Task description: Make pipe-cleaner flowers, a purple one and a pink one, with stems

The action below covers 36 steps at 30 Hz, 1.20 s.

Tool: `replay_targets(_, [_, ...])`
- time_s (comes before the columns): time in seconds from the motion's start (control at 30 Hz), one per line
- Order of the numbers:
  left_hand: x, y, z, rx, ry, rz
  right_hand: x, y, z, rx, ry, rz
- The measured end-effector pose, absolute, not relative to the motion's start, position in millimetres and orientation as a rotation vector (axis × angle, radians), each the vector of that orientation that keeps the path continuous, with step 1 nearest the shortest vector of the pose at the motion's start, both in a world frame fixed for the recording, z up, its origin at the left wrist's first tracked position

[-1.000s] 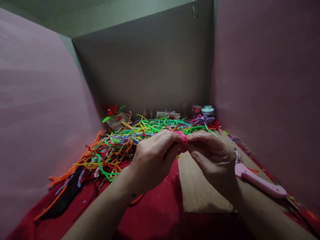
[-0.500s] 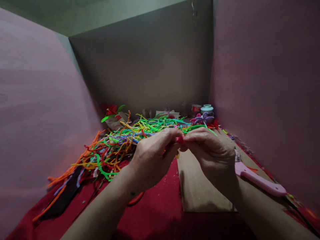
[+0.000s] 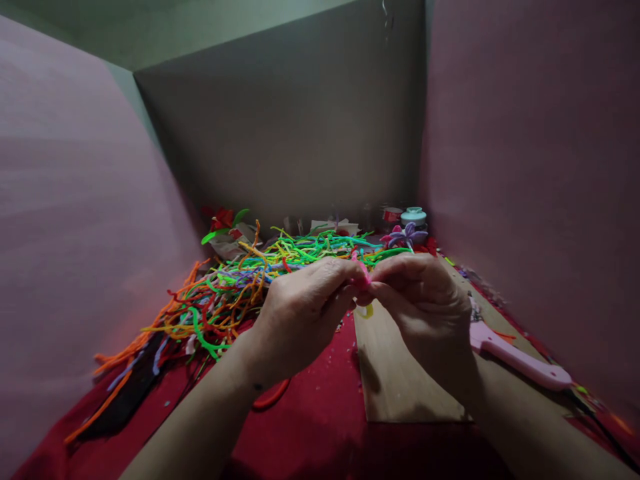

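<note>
My left hand [image 3: 303, 313] and my right hand [image 3: 425, 310] meet in the middle of the view, fingertips pinched together on a small pink pipe cleaner piece [image 3: 362, 275]. Most of that piece is hidden between the fingers. Both hands hover above a brown board [image 3: 395, 373] lying on the red cloth [image 3: 310, 433]. Just behind the hands spreads a tangled heap of coloured pipe cleaners [image 3: 240, 287] in green, orange, yellow and purple.
A pink-handled tool [image 3: 520, 363] lies right of my right hand. A purple pipe-cleaner flower [image 3: 407, 235], a small teal-lidded jar [image 3: 414, 216] and a red flower [image 3: 224, 219] sit at the back. Pink panels stand at both sides, a grey one behind.
Less of the pink piece shows now; my fingertips have closed in on it. Both hands rose slightly and kept together.
</note>
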State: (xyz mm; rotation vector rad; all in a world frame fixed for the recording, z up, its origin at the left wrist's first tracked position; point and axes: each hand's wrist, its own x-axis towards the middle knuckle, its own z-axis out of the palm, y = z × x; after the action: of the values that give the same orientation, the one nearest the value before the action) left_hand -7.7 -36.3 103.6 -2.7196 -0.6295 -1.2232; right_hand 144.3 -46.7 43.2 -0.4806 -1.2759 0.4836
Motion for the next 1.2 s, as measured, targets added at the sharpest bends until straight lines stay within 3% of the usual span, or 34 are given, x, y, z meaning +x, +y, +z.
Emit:
replay_targets(0.47, [-9.4,-34.4,104.4,-2.741,-0.619,-1.125,149.8,-47.9,48.1,-0.553,-1.455,0.336])
replay_targets(1.2, [-11.8,-28.4,89.5,-2.985,-0.765,-1.399,148.0,-49.2,47.2,-0.522,-1.391,0.439])
